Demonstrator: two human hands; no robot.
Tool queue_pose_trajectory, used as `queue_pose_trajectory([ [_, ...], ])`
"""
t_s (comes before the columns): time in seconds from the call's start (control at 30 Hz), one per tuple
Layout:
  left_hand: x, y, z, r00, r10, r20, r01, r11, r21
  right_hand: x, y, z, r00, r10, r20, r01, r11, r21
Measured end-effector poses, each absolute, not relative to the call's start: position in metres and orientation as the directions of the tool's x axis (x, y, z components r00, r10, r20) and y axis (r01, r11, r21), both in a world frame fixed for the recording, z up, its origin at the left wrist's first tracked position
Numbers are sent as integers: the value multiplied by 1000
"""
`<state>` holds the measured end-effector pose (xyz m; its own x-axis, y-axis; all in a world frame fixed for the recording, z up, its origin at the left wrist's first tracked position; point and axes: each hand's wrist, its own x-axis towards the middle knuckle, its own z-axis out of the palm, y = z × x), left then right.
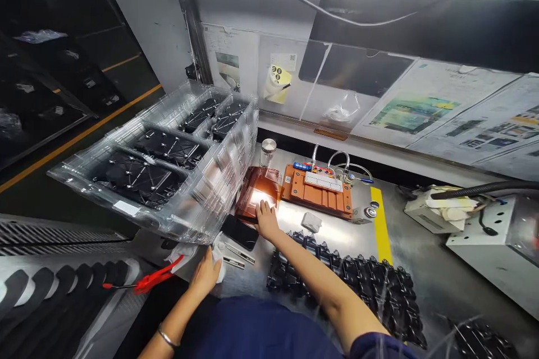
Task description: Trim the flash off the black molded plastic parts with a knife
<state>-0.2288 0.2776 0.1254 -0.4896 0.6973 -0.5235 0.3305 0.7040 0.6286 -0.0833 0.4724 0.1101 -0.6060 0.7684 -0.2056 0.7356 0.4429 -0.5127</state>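
My right hand (pixel 268 221) reaches forward with its fingers stretched out over the near edge of a stack of amber film sheets (pixel 253 184). Closer to my body, my left hand (pixel 205 274) is closed on a crumpled white wipe (pixel 220 272), its thumb and fingers against it. Beside that hand lie thin metal tweezers (pixel 240 252) and a black phone-like slab (pixel 241 232). Left of the film stands a tall stack of clear plastic trays (pixel 197 210) with black moulded parts (pixel 138 179) in its compartments.
An orange fixture block (pixel 314 202) with hoses sits behind my right hand. Black moulded parts (pixel 349 275) lie under my right forearm. A jar with a metal lid (pixel 268 151), a folded grey-white pad (pixel 311 222), red-handled pliers (pixel 158 279) and a grey box (pixel 501 247) stand around.
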Motion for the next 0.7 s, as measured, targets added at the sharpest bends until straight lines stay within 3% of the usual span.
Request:
queue_pose_trajectory([
  [0.2,-219,317,130,-431,725,-537,102,630,769,-67,467,95,-685,707,-178,700,570,-431],
  [0.43,-213,400,125,-266,714,-648,-240,602,762,-29,450,116,-701,713,-4,638,625,-451],
  [0.6,-200,420,136,-212,813,-543,-198,508,838,-4,420,139,-775,621,114,471,689,-551],
  [0.7,-184,411,152,-144,895,-423,-101,412,906,1,416,159,-679,712,181,455,601,-657],
])
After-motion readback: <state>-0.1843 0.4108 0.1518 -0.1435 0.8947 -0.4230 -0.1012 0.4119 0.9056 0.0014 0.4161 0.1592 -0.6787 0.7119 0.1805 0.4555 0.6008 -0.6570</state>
